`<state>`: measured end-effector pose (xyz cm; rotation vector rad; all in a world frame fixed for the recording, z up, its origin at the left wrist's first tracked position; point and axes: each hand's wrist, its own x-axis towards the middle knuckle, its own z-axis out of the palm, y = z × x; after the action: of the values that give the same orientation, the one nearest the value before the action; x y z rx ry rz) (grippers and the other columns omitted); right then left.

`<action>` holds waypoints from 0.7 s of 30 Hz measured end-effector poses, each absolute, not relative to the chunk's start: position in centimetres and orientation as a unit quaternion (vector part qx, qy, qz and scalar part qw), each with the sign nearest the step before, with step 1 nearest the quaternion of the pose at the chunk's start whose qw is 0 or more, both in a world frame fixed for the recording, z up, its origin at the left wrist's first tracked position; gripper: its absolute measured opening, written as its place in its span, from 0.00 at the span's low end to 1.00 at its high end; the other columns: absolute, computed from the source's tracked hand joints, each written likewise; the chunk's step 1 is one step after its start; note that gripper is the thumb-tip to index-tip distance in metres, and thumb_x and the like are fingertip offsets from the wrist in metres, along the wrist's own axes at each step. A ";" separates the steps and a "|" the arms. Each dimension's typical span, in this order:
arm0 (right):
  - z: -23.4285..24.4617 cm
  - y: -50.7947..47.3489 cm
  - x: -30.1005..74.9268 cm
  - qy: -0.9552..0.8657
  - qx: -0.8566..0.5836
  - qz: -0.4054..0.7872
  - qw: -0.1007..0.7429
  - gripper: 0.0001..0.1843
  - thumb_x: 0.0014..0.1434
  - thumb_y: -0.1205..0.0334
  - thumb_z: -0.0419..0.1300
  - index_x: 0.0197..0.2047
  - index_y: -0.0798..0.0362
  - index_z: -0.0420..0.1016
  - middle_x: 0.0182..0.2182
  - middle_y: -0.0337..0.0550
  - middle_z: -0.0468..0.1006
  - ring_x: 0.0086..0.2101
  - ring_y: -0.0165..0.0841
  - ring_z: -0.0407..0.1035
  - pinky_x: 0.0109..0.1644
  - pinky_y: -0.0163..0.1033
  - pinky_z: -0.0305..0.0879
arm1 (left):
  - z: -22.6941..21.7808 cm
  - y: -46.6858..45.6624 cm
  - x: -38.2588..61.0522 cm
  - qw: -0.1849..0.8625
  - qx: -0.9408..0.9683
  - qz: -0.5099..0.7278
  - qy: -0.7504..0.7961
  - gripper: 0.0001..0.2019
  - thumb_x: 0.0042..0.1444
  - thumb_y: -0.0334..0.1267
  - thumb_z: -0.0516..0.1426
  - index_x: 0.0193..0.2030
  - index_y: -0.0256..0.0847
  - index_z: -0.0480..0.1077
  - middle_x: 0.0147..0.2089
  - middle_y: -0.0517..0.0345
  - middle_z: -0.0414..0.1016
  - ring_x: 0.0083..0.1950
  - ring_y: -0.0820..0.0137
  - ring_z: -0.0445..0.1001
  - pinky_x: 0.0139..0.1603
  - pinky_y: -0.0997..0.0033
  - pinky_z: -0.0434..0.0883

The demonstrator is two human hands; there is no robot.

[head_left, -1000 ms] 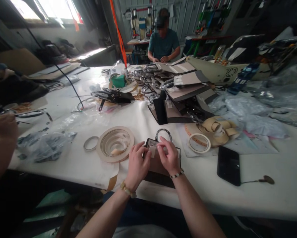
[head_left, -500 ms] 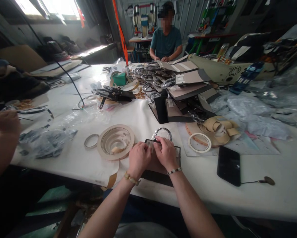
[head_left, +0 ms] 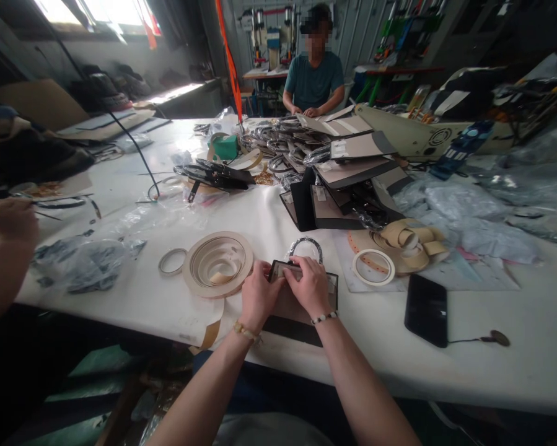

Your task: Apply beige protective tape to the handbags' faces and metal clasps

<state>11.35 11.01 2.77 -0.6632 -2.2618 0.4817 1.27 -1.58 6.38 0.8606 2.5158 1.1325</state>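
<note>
Both my hands are together at the middle of the white table. My left hand (head_left: pixel 259 296) and my right hand (head_left: pixel 311 287) pinch the top edge of a flat black-bordered panel with a beige centre (head_left: pixel 303 306). Just beyond my fingers lies a black ring handle in clear plastic (head_left: pixel 305 248), close to the panel but apart from my hands. Left of my left hand sits a wide roll of beige tape (head_left: pixel 217 263), with a narrow tape roll (head_left: pixel 171 261) beyond it. A loose beige tape end (head_left: pixel 208 337) hangs over the table's front edge.
A white tape roll (head_left: pixel 373 267) and beige offcuts (head_left: pixel 411 238) lie to my right, near a black phone (head_left: pixel 425 310). Stacked bag panels (head_left: pixel 347 167) and plastic bags (head_left: pixel 464 210) fill the table's far side. A co-worker's hand (head_left: pixel 8 221) is at left; another person (head_left: pixel 313 80) sits opposite.
My hands have moved up to the panel's top edge, and the small beige piece between my fingers no longer shows. The panel's upper edge now lifts slightly.
</note>
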 end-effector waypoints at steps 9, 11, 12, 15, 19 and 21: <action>3.4 10.6 11.6 -0.869 -0.255 0.200 0.374 0.10 0.73 0.63 0.61 0.53 0.51 0.81 0.47 0.50 0.88 0.49 0.45 0.81 0.57 0.51 0.72 | 5.0 -0.6 -0.4 0.221 0.317 0.483 0.785 0.16 0.69 0.48 0.66 0.55 0.38 0.78 0.46 0.56 0.83 0.46 0.66 0.82 0.54 0.57 0.80; 3.7 10.9 12.4 -0.847 -0.258 0.199 0.419 0.10 0.74 0.63 0.57 0.52 0.50 0.80 0.48 0.51 0.88 0.50 0.45 0.81 0.59 0.52 0.73 | 4.8 -0.5 -0.4 0.226 0.318 0.485 0.783 0.16 0.70 0.51 0.65 0.49 0.38 0.78 0.44 0.56 0.82 0.44 0.67 0.80 0.52 0.58 0.80; 3.8 11.3 12.9 -0.831 -0.267 0.197 0.446 0.11 0.75 0.62 0.57 0.52 0.50 0.80 0.49 0.52 0.88 0.51 0.45 0.81 0.60 0.53 0.73 | 4.7 -0.5 -0.4 0.225 0.315 0.485 0.784 0.17 0.71 0.52 0.64 0.48 0.38 0.77 0.43 0.57 0.81 0.43 0.67 0.80 0.52 0.59 0.80; 3.7 12.7 15.2 -0.780 -0.312 0.194 0.506 0.12 0.75 0.57 0.56 0.51 0.50 0.80 0.50 0.55 0.87 0.53 0.47 0.80 0.62 0.57 0.74 | 4.7 -0.5 -0.3 0.215 0.311 0.480 0.792 0.19 0.72 0.55 0.62 0.46 0.38 0.77 0.41 0.58 0.80 0.42 0.68 0.79 0.50 0.60 0.79; 2.2 13.8 18.1 -0.773 -0.341 0.230 0.483 0.12 0.72 0.55 0.59 0.50 0.50 0.80 0.50 0.55 0.86 0.53 0.48 0.80 0.61 0.57 0.78 | 4.6 -0.2 -0.2 0.194 0.306 0.459 0.811 0.19 0.72 0.55 0.62 0.43 0.38 0.76 0.37 0.60 0.77 0.40 0.68 0.77 0.50 0.60 0.78; 1.5 13.6 18.8 -0.786 -0.343 0.255 0.447 0.13 0.70 0.55 0.60 0.51 0.51 0.81 0.49 0.54 0.86 0.51 0.46 0.80 0.57 0.54 0.80 | 4.6 -0.1 -0.2 0.185 0.304 0.446 0.821 0.18 0.72 0.54 0.62 0.43 0.39 0.76 0.37 0.60 0.76 0.39 0.68 0.76 0.50 0.59 0.78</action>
<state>18.79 13.62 1.46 -0.8499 -1.9446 0.6306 -0.16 -0.06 4.59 0.8574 2.3143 1.2575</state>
